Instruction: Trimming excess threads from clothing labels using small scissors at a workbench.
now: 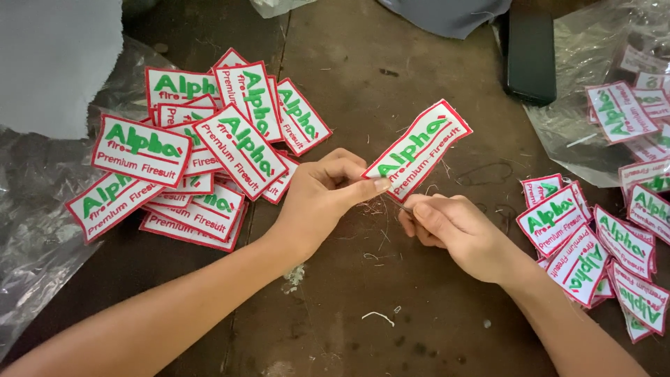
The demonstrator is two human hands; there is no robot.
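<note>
Head view looks straight down on two bare hands meeting over a dark wooden table (335, 307). The left hand (317, 199) has its thumb and fingers pinched together on the lower-left end of a single embroidered patch (419, 148), white with a red border and green and red lettering. The right hand (447, 227) sits just below and to the right of that pinch, fingers curled shut around something thin near the patch's lower edge; what it grips is too small to make out.

From the left hand the patch runs up and to the right, its long axis tilted on a diagonal, the far end raised clear of the table and free of both hands. The left hand is the one actually on it; the right is just beside its lower edge, close to the held end.

Loose thread scraps (377, 209) lie on the table under the hands. Further out, a fanned pile of like patches (188, 160) rests to the left on clear plastic wrap (35, 237), and a second heap of patches (600, 244) lies to the right. A dark flat phone-like object (530, 56) lies at the top, well apart.
</note>
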